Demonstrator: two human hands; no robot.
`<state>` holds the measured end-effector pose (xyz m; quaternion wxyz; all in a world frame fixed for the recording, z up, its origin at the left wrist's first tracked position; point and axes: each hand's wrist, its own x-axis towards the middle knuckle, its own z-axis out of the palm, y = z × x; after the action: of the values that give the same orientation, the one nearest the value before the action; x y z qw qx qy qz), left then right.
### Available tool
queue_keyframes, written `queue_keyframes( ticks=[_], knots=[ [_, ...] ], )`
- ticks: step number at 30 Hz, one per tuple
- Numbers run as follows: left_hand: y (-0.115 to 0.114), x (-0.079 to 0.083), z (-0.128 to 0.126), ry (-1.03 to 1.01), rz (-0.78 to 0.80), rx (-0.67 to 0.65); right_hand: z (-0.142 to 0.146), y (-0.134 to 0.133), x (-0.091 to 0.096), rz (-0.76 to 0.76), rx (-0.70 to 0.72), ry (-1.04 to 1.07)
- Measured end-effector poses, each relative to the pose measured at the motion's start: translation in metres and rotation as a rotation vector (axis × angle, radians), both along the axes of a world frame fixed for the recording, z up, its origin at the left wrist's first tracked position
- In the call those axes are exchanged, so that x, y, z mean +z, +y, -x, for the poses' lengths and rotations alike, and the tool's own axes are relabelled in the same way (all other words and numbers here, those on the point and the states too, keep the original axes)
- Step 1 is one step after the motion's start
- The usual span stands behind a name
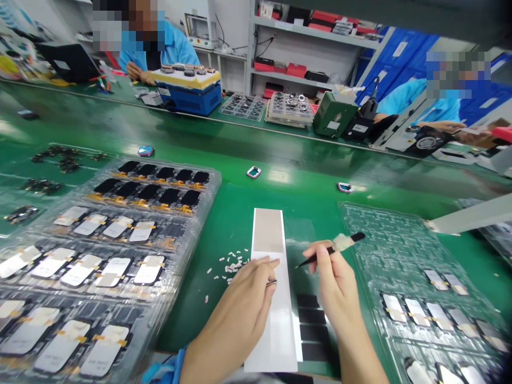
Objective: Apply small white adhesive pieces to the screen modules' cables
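Tool (341, 244), black, pointed, cream-wrapped, was pinched by the right hand (334, 280); the left hand (247, 294) touched a white strip (282, 325), grip unclear.

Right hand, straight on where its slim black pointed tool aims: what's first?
Probably the long, flat white strip, right edge first; the left hand lies beyond. How high the tool sits is unclear; it could pass above.

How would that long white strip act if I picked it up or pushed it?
The white strip looks thin, so it's probably light and a bit bendy. It lies flat, so it likely won't roll, though it might slide without the left hand resting on it.
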<state>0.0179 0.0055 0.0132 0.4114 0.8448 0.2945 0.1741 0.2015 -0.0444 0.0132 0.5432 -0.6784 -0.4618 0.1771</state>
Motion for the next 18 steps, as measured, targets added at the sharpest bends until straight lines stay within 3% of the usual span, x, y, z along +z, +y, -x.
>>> queue_keyframes(
  ticks=[3, 7, 12, 18],
  knots=[
    [0.003, -0.001, -0.009, 0.102, -0.172, -0.059, -0.011, 0.003, -0.007, 0.036, 0.048, 0.085],
    [0.007, -0.006, -0.014, 0.191, -0.285, -0.073, -0.017, 0.011, -0.021, 0.039, 0.093, 0.157],
    [0.009, -0.011, -0.015, 0.217, -0.347, -0.114, -0.015, 0.017, -0.038, 0.029, 0.076, 0.233],
    [0.009, -0.012, -0.017, 0.204, -0.353, -0.111, -0.016, 0.021, -0.041, 0.015, 0.044, 0.314]
  ],
)
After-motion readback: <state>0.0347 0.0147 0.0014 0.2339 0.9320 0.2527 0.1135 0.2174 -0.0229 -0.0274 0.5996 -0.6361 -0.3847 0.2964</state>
